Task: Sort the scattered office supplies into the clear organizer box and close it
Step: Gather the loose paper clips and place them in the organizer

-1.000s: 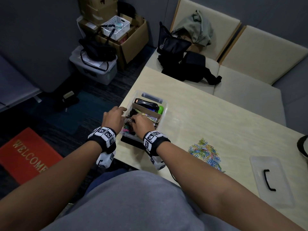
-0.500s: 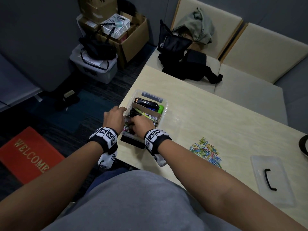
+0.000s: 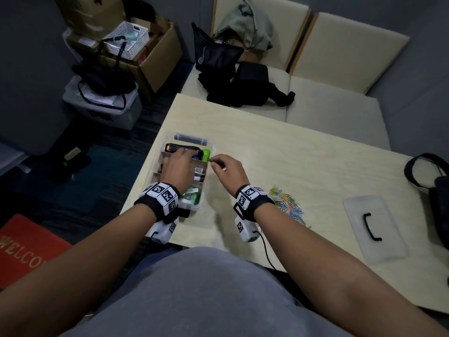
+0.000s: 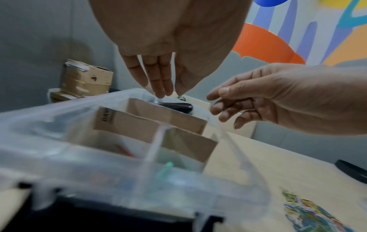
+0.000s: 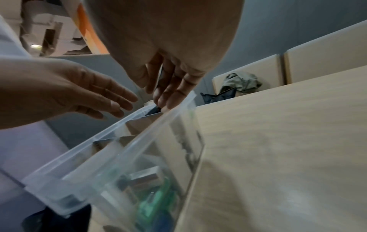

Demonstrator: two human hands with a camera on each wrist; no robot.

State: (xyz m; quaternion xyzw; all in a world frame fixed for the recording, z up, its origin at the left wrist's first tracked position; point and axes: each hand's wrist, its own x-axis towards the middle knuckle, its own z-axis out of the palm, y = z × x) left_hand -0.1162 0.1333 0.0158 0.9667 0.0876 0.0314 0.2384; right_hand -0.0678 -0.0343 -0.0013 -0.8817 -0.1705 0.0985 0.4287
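Clear organizer box (image 3: 206, 147) sits open at the left end of the pale wooden table (image 3: 303, 166), its near-left corner over the table's edge; brown cardboard dividers (image 4: 168, 116) split it into compartments. Left hand (image 3: 178, 166) is over the box's middle, fingers (image 4: 157, 78) straight and close together, tips down toward the far compartment where a black stapler (image 3: 175, 148) lies beside a green marker (image 3: 206, 154); it grips nothing that can be seen. Green and white small items fill the box's near compartment, too blurred to name. Just right of the box, right hand (image 3: 228, 170) hovers at the rim, fingers (image 4: 228, 106) loosely curled, holding nothing visible. Farther right of the box, a heap of coloured paper clips (image 3: 288, 203) lies loose on the table. Beyond that, well apart from the box, the clear lid (image 3: 371, 227) lies flat, black handle up.
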